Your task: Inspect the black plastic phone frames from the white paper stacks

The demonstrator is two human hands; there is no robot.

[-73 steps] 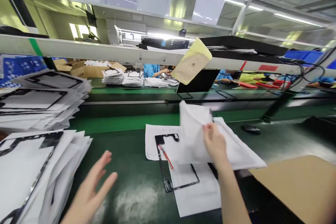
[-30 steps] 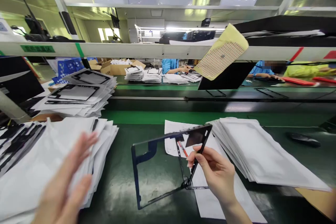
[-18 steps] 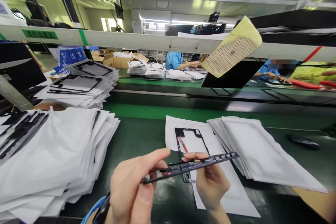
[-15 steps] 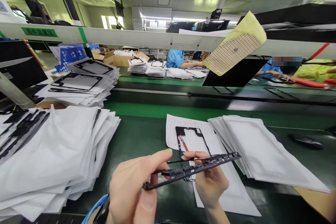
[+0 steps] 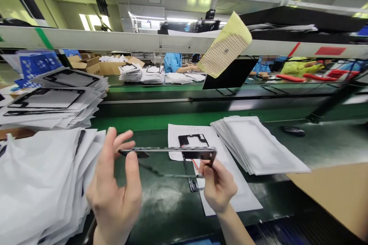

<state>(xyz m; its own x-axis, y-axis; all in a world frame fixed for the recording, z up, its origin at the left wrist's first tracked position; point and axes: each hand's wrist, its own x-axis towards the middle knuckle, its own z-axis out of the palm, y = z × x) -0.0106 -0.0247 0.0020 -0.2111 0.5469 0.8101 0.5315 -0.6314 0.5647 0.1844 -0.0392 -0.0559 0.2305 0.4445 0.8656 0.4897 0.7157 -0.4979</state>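
Note:
My right hand (image 5: 220, 185) pinches a thin black device frame (image 5: 172, 149) by its right end, holding it nearly edge-on above the bench. At its left end my left hand (image 5: 115, 187) has its fingers spread, the thumb tip overlapping the frame's corner; whether it touches is unclear. A second black frame (image 5: 188, 178) lies below on a white paper sheet (image 5: 230, 195). Part of a red pen (image 5: 195, 164) shows beside my right fingers; I cannot tell if it lies on the sheet or is held. A printed sheet (image 5: 173, 132) lies under the second frame's far end.
White sleeves (image 5: 37, 187) pile up at left, with stacked frames in sleeves (image 5: 60, 99) behind. More white sleeves (image 5: 255, 141) lie at right, near a black mouse (image 5: 293, 131) and cardboard (image 5: 336, 187). A yellow dotted sheet (image 5: 227, 46) hangs from the rail. Co-workers sit beyond.
My left hand has loosened its grip and spread its fingers. The held frame has turned from slanted to nearly level. The view has swung to the right.

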